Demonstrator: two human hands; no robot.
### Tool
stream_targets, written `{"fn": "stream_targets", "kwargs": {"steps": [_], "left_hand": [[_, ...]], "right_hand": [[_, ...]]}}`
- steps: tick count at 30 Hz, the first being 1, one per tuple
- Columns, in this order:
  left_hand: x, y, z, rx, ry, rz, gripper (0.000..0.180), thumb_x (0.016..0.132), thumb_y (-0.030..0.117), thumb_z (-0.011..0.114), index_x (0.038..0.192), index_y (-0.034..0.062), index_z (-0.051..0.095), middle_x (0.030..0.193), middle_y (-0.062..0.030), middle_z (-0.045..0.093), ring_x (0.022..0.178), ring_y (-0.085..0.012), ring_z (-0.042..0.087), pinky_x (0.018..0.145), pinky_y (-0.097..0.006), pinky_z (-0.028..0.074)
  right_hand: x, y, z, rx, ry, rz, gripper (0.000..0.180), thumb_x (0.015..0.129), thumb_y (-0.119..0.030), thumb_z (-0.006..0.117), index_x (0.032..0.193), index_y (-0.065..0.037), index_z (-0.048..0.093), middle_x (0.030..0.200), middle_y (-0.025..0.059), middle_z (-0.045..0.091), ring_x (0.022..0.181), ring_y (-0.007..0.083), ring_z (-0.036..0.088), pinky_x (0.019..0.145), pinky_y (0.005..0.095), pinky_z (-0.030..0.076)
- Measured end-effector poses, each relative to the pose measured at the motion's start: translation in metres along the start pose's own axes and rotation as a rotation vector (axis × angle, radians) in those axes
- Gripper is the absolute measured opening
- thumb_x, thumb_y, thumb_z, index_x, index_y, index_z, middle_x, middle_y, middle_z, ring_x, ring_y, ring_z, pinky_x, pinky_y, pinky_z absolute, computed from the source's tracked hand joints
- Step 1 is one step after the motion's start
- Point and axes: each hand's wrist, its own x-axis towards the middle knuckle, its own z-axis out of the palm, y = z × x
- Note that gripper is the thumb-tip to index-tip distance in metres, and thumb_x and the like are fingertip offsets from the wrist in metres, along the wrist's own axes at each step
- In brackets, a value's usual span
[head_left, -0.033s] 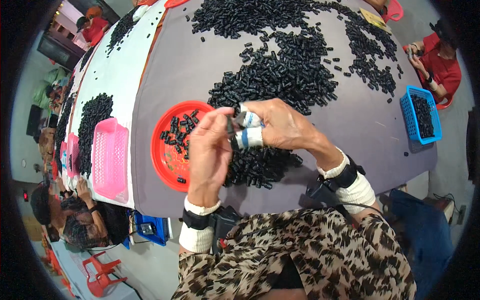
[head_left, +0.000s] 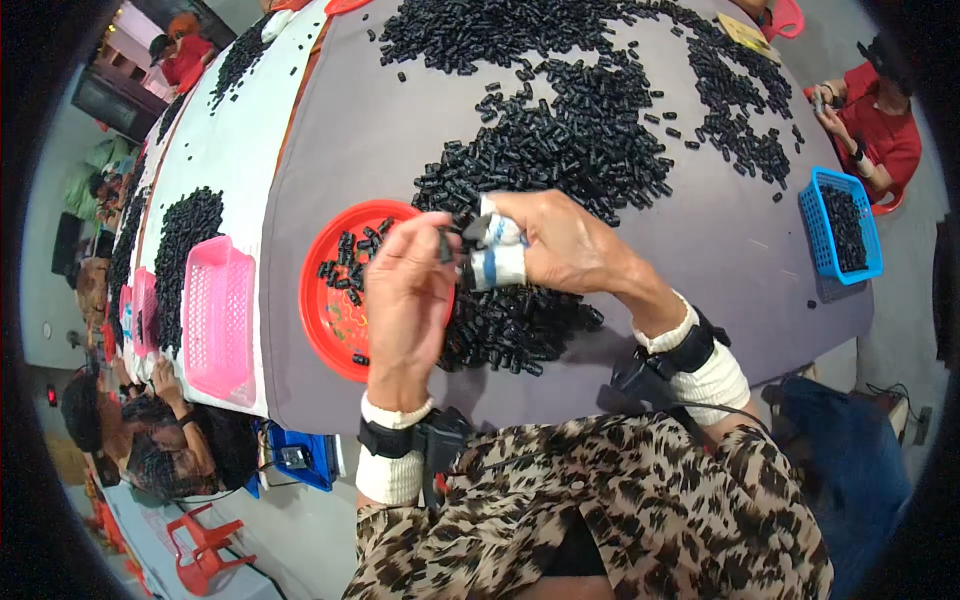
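My left hand [head_left: 405,295] is closed, pinching a small black cylindrical piece [head_left: 445,246] at its fingertips. Just to the right, my right hand [head_left: 570,245] is curled closed, with white wrapping with blue marks [head_left: 497,267] at its fingers. Whether this covers the fingers or a tool is unclear. A dark, blurred piece [head_left: 477,228] sticks out there towards my left hand. Partly hidden behind my left hand, a round red tray [head_left: 318,330] holds several black pieces. A big heap of similar black pieces [head_left: 555,150] lies beyond my hands, and more lie beneath them.
On the left a pink basket [head_left: 218,370] stands on a white-covered table beside another black heap [head_left: 188,240]. A blue basket [head_left: 870,272] with black pieces sits at the grey table's right edge. People work at both sides; a red stool [head_left: 205,548] is lower left.
My left hand has shifted slightly left, and its fingertips are farther from the right hand's wrapped fingers. The right hand has hardly moved.
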Motion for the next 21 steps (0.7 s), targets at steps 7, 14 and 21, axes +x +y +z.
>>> {"fn": "stream_targets", "kwargs": {"steps": [7,14,21], "left_hand": [[-0.004,0.017,-0.076,0.444,0.327,0.148,0.018,0.087,0.012,0.057,0.101,0.001,0.06,0.087,-0.0032,0.061,0.076,-0.0086,0.057,0.065,-0.021,0.045],[-0.005,-0.015,-0.051,0.924,0.102,0.16,0.014,0.082,0.008,0.061,0.095,0.0015,0.064,0.087,0.0002,0.061,0.076,-0.0072,0.055,0.066,-0.022,0.044],[-0.011,-0.073,-0.01,1.592,-0.392,0.267,0.025,0.073,0.017,0.068,0.092,0.0036,0.06,0.082,-0.0122,0.056,0.079,-0.0294,0.054,0.068,-0.038,0.045]], "right_hand": [[-0.005,0.008,-0.022,0.053,0.095,0.116,0.028,0.08,-0.028,0.061,0.08,-0.001,0.053,0.063,0.0063,0.053,0.057,0.0141,0.047,0.056,0.0298,0.041],[-0.02,0.021,-0.033,0.104,0.148,0.206,0.024,0.08,-0.023,0.062,0.077,-0.001,0.053,0.058,-0.0012,0.046,0.054,0.0078,0.038,0.049,0.0268,0.033],[-0.031,0.024,-0.029,0.147,0.145,0.217,0.022,0.078,-0.022,0.061,0.078,-0.002,0.054,0.058,-0.0013,0.046,0.054,0.0071,0.038,0.048,0.0276,0.033]]}}
